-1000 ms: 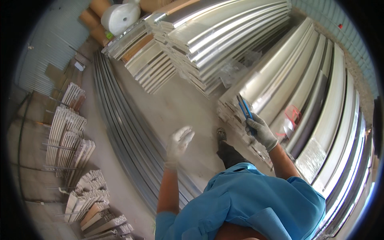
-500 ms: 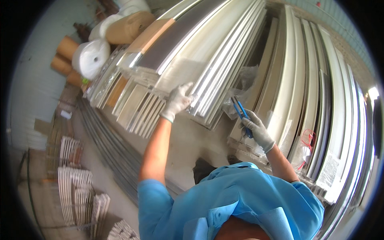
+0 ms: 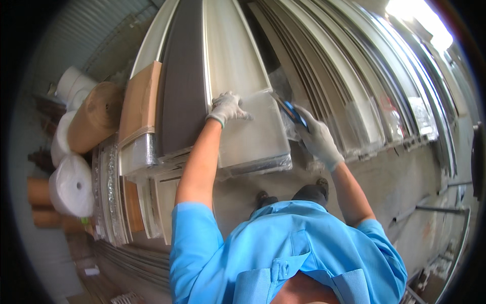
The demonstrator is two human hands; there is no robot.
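Both of my hands wear whitish work gloves. My left hand (image 3: 229,108) lies on the wrapped end of a long pale panel (image 3: 230,50), fingers spread and holding nothing. Clear plastic film (image 3: 255,131) covers this near end of the panel and wraps down over its front edge. In my right hand (image 3: 319,137) is a slim blue and black utility knife (image 3: 289,110), its front end pointing away from me beside the panel's right edge. I cannot make out its blade or whether it touches the film.
A dark brown panel (image 3: 183,76) and a cardboard-covered stack (image 3: 142,96) lie to the left. Brown and white rolls (image 3: 73,185) stand beyond them. More long profiles (image 3: 324,66) are stacked on the right. A metal frame (image 3: 458,238) stands at lower right.
The view has swung to the right. My left hand has moved from the metallic profiles onto the film-wrapped panel end. My right hand has brought the knife close to the panel's right edge.
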